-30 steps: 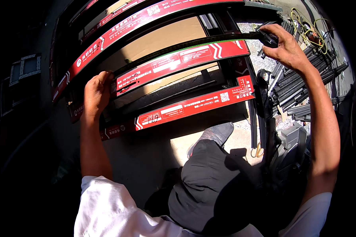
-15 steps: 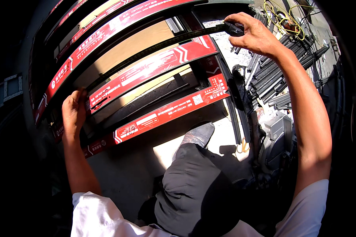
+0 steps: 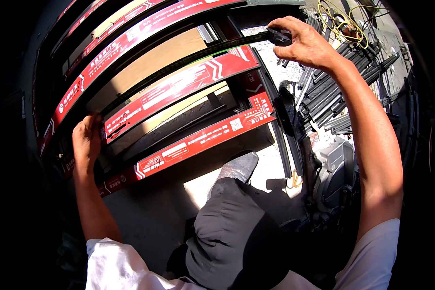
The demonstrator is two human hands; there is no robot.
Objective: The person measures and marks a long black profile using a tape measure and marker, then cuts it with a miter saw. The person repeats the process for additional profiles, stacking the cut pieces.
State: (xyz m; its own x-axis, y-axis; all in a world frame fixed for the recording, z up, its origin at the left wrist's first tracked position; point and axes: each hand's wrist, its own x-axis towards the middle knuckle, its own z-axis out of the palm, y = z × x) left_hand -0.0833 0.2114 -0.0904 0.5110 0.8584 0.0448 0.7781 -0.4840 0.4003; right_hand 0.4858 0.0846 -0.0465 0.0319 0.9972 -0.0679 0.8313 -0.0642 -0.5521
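Observation:
My right hand (image 3: 307, 46) is closed around the black case of a tape measure (image 3: 279, 36), past the right end of a red-faced bar. From it the long dark blade (image 3: 179, 62) runs left and toward me, just beyond the red bar (image 3: 179, 79) of a frame. My left hand (image 3: 86, 140) is closed at the blade's other end, beside that bar's left end. Its fingertips lie in shadow, so the blade's tip is hidden. The frame's bars carry red film with white print.
Another red bar (image 3: 193, 144) lies nearer me, with my shoe (image 3: 240, 166) beside it. Tan board (image 3: 164, 53) shows between the bars. At right are a grey power tool (image 3: 334, 162), piled dark profile strips (image 3: 340, 89), a yellow cable (image 3: 340, 26) and orange-handled scissors (image 3: 296, 181).
The whole view has shifted slightly, so the frame and floor sit a little farther left. Both hands keep their hold, with the blade still stretched between them.

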